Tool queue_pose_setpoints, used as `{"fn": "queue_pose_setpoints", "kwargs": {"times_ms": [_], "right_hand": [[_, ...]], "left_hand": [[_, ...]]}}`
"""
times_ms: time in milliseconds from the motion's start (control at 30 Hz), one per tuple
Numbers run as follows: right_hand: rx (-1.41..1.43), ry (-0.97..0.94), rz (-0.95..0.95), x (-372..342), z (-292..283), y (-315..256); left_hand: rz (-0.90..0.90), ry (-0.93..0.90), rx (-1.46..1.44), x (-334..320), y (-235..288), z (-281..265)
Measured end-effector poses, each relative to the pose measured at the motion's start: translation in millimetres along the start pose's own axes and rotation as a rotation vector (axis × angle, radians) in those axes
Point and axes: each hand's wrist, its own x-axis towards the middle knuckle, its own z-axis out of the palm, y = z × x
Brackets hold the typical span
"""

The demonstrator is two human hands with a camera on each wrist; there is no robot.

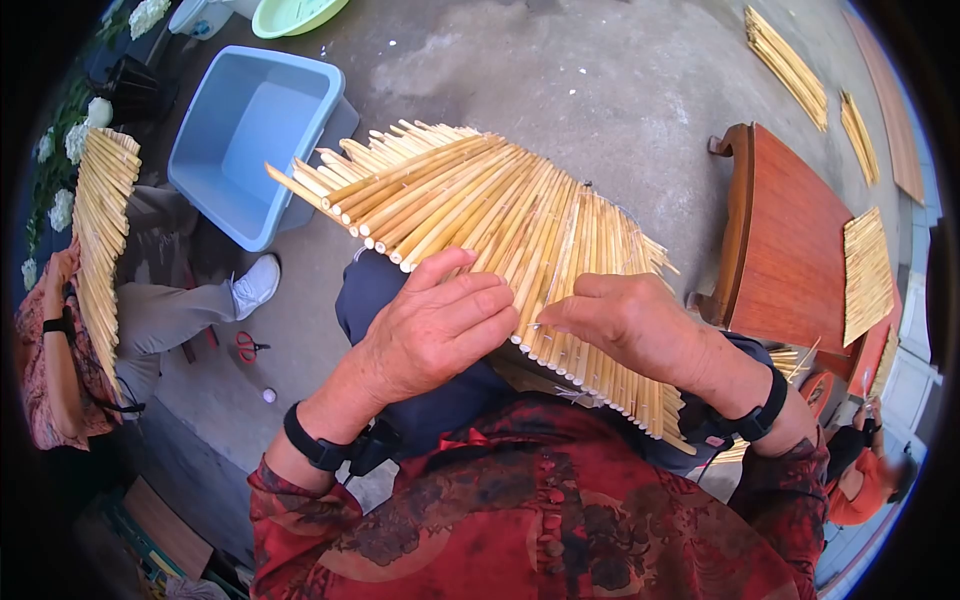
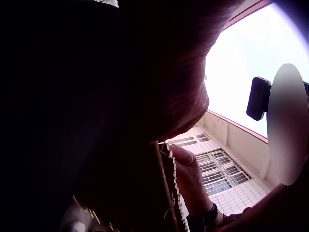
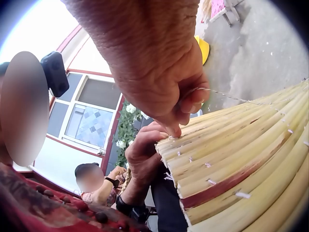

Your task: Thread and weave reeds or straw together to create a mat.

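Fan-shaped mat of pale yellow stalks gripped at near edge by left hand, fingers curled, thin white thread pinched by right hand, fingers drawn together.

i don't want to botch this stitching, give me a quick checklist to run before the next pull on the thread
1. Mat supported: ok, it lies across the lap.
2. Left hand steadying the mat: ok, it holds the near edge.
3. Right hand on the thread: ok, the thread runs from its fingers over the stalks.
4. Thread free of knots: cannot tell, part is hidden by the right hand.
5. Stitches tight: cannot tell, they show as short white bars only.
6. Scissors handy: probably not ok, they lie on the ground, away from both hands.
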Motion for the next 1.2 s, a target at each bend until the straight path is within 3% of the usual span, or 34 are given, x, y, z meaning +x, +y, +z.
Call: {"fn": "queue_pose_setpoints", "kwargs": {"times_ms": [567,833,1067,1200], "right_hand": [[-0.098,-0.059,-0.050,5.0,-8.5,-1.2],[-0.312,-0.178,-0.275,31.2,-28.0,-12.9],[-0.466,-0.242,-0.330,35.9,-28.3,-21.6],[-0.468,-0.156,-0.265,27.3,-29.7,-15.1]], "left_hand": [[-0.002,-0.001,-0.002,1.8,0.1,-0.8],[-0.002,0.006,-0.003,2.2,-2.9,-2.5],[0.073,0.052,0.023,-0.1,-8.2,0.8],[0.128,0.107,0.006,-4.3,-7.7,8.8]]}}
